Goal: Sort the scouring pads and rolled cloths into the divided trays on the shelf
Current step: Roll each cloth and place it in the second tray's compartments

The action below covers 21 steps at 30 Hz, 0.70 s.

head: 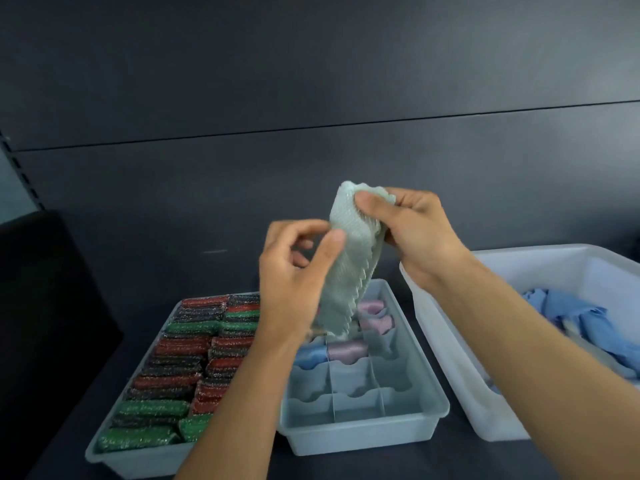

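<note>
A pale green waffle-textured cloth [348, 258] hangs above the divided tray [363, 434], folded into a long strip. My right hand [412, 230] pinches its top end. My left hand [298, 271] grips its left edge with thumb and fingers. In the divided tray, rolled cloths fill the far cells: pink ones [375, 315], a lilac one [348, 351] and a blue one [311, 356]; the near cells hold nothing. To its left a tray [138, 462] is packed with rows of red, green and black glittery scouring pads [166, 375].
A large white bin [588, 268] at the right holds a heap of loose blue cloths [588, 323]. All stand on a dark shelf with a dark back panel. A black block [45, 289] is at the far left.
</note>
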{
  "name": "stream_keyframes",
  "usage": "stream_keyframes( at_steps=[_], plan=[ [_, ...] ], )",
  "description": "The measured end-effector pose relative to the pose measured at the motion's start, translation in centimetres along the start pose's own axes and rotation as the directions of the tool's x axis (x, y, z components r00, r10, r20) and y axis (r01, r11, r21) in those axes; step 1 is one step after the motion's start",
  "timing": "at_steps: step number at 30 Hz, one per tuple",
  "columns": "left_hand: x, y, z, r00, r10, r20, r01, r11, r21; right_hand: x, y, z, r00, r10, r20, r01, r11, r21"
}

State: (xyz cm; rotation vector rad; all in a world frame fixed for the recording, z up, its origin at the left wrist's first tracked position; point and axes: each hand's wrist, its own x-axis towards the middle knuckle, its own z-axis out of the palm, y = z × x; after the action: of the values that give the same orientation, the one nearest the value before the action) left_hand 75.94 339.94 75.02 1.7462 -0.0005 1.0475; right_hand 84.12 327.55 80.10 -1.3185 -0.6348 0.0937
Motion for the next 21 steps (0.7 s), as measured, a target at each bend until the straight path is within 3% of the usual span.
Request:
stream_keyframes(
  at_steps=[2,4,6,8,14,17,21],
  plan=[
    [0.2,-1.2,-0.5,0.965,-0.190,0.183,0.209,0.974,-0.090,0.6,-0.7,-0.6,0.992,0.089,0.093,-0.096,0.993,0.073],
    [-0.6,-1.9,-0.5,0.837,-0.316,0.447,0.407,0.905,-0.122,1.3,-1.1,-1.0,0.974,0.151,0.167,-0.172,0.977,0.123],
    [-1.6,-2.8,-0.4,0.715,-0.373,0.591,0.573,0.797,-0.191,2.0,-1.2,-1.2,0.956,0.207,0.206,-0.246,0.952,0.185],
    [-2.4,-3.7,-0.4,0.672,-0.353,0.651,0.625,0.743,-0.242,2.4,-1.1,-1.4,0.941,0.265,0.209,-0.313,0.917,0.247],
    [-3.0,-4.0,-0.5,0.674,-0.509,0.536,0.658,0.743,-0.122,3.2,0.5,-3.2,0.927,0.376,0.014,-0.350,0.849,0.396],
    [-2.7,-5.3,-1.8,0.703,-0.589,0.400,0.660,0.749,-0.058,3.4,1.9,-4.8,0.900,0.417,-0.127,-0.336,0.850,0.406],
    [-2.0,-5.6,-3.0,0.704,-0.683,0.194,0.709,0.691,-0.141,2.7,3.8,-6.0,0.836,0.468,-0.287,-0.340,0.852,0.398]
  ],
)
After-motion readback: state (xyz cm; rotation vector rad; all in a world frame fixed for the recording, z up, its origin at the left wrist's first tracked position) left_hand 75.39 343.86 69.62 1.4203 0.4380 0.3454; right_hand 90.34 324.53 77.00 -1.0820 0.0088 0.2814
